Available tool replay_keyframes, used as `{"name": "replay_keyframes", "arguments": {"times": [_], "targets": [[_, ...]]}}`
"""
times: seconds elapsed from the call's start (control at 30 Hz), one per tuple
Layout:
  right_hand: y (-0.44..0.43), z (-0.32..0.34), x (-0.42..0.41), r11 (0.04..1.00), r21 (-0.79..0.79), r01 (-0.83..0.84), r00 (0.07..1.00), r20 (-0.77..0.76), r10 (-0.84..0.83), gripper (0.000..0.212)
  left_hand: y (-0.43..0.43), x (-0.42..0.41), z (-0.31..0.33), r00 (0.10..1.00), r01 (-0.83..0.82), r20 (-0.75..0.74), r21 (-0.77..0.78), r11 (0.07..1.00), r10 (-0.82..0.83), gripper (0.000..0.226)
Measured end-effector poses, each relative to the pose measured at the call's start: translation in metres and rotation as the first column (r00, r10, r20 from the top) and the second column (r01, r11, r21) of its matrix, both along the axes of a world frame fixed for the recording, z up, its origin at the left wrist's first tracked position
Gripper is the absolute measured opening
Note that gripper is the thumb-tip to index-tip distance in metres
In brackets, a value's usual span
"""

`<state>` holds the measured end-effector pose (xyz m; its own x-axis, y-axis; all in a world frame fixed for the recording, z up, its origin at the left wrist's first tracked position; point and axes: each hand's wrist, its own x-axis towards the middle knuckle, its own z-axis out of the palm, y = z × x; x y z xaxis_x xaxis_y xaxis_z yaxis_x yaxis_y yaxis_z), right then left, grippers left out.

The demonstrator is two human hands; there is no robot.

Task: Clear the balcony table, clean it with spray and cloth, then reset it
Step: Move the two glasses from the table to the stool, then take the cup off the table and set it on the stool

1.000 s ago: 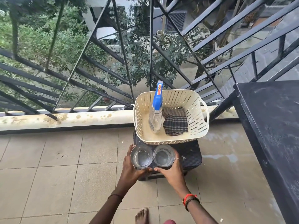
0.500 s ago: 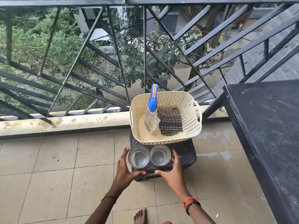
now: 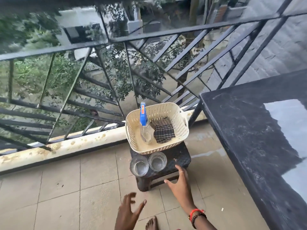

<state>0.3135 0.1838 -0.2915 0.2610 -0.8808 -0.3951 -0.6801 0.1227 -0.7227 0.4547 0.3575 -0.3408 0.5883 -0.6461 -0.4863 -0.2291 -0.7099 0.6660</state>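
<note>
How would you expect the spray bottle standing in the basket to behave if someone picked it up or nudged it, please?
The spray bottle is tall and narrow, standing upright in the cream basket, so a nudge would probably tip it. Its body looks like clear thin plastic, likely light and slightly squeezable; how full it is cannot be told. The blue trigger head should give a secure grip.

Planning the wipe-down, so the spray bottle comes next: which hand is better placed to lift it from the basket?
Probably the right hand: it is open, by the stool's front edge, nearer the basket holding the spray bottle. The left hand is lower, farther off.
</note>
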Motion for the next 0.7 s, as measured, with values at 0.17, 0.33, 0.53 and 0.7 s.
{"name": "replay_keyframes", "arguments": {"times": [0.17, 0.33, 0.53, 0.7], "targets": [[0.010, 0.039, -0.019, 0.994, -0.052, 0.094, 0.995, 0.022, -0.093, 0.036, -0.021, -0.046, 0.045, 0.956, 0.287, -0.075, 0.025, 0.958, -0.284, 0.018], [0.004, 0.096, -0.059, 0.959, -0.110, 0.261, 0.963, 0.101, -0.251, 0.022, -0.084, -0.078, 0.102, 0.918, 0.387, -0.008, -0.206, 0.899, -0.397, 0.009], [-0.003, 0.156, -0.125, 0.867, -0.177, 0.466, 0.881, 0.190, -0.434, 0.020, -0.151, -0.110, 0.166, 0.907, 0.417, 0.109, -0.380, 0.826, -0.408, 0.019], [0.001, 0.198, -0.195, 0.661, -0.247, 0.709, 0.705, 0.275, -0.654, 0.018, -0.188, -0.167, 0.212, 0.813, 0.567, 0.184, -0.466, 0.679, -0.553, 0.012]]}}
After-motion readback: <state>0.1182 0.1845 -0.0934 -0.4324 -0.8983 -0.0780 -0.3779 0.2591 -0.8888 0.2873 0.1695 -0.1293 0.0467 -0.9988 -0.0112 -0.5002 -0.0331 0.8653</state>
